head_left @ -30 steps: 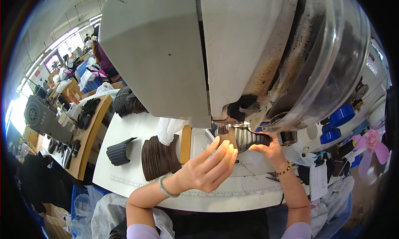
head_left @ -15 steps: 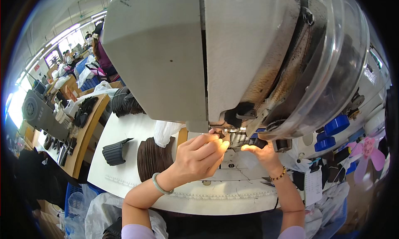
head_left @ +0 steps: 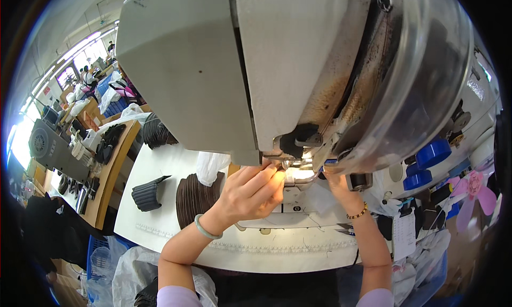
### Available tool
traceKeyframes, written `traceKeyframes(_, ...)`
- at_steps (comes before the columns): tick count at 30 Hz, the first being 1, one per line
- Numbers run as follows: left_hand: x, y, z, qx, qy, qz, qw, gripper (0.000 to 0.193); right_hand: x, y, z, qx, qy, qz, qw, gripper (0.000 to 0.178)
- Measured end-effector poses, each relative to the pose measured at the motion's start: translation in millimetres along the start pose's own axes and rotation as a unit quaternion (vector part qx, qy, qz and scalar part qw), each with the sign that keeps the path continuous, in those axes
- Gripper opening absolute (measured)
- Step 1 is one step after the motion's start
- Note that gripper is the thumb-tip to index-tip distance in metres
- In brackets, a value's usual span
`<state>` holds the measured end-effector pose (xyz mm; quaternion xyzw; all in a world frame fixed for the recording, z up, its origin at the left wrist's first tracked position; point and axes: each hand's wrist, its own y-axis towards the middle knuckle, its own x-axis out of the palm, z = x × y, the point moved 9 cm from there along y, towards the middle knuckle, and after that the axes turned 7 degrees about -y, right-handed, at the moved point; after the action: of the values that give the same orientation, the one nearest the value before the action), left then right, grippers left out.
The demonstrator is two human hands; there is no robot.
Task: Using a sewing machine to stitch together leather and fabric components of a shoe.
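Under the head of a large grey sewing machine (head_left: 186, 67), my left hand (head_left: 253, 192) is closed, its thumb and fingertips pinched together beside the lit needle area (head_left: 298, 173). What the pinch holds is mostly hidden; a small dark edge shows above the fingers. My right hand (head_left: 341, 189) reaches up on the right of the needle area, its fingertips covered by the machine. Left of my left hand, a fanned stack of brown ribbed pieces (head_left: 194, 205) lies on the white table (head_left: 213, 256). A curved dark ribbed piece (head_left: 146, 195) lies farther left.
White crumpled plastic (head_left: 208, 169) rests on the brown stack, and a black ribbed bundle (head_left: 157, 131) sits behind. Snips (head_left: 345, 229) lie by my right wrist. A pink fan (head_left: 473, 192) and blue caps (head_left: 433, 154) are at right; a wooden bench (head_left: 114, 173) stands left.
My right hand has shifted up, and its thumb no longer stretches toward the needle. Dark ribbed material seen between my hands is out of sight. The machine sits slightly farther left in view.
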<state>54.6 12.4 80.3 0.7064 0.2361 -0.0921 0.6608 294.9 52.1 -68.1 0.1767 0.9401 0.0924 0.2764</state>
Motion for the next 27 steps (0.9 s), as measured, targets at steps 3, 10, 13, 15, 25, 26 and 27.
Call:
traceKeyframes(3, 0.6, -3.9, -3.1, -0.011, -0.002, 0.002, 1.000, 0.026, -9.2, -1.0, -67.7, -0.196, 0.137, 0.068, 0.969, 0.042)
traceKeyframes(10, 3.7, -4.8, -2.2, 0.002, -0.002, -0.001, 1.000, 0.027, -7.8, 3.2, -61.3, -0.208, 0.249, 0.076, 0.943, 0.033)
traceKeyframes(13, 2.8, -5.8, -0.8, 0.011, 0.000, -0.005, 1.000, 0.027, -7.0, 4.4, -56.5, -0.203, 0.217, 0.071, 0.952, 0.032)
traceKeyframes(15, 4.2, -4.4, 0.1, 0.014, -0.007, -0.008, 1.000, 0.027, -11.3, 1.7, -54.0, -0.211, 0.168, 0.084, 0.959, 0.032)
traceKeyframes(25, 9.4, -8.0, -8.0, 0.009, -0.028, 0.005, 1.000, 0.021, -52.9, -4.2, -57.5, -0.208, 0.173, 0.215, 0.938, 0.041)
traceKeyframes(26, 5.4, -13.1, -13.8, -0.010, -0.030, 0.007, 0.999, 0.021, -53.9, 2.3, -73.5, -0.127, 0.174, 0.163, 0.963, 0.040)
traceKeyframes(27, 1.7, -15.8, -17.6, -0.025, -0.037, 0.011, 0.999, 0.021, -52.1, 3.6, -77.9, -0.046, 0.170, 0.112, 0.978, 0.039)
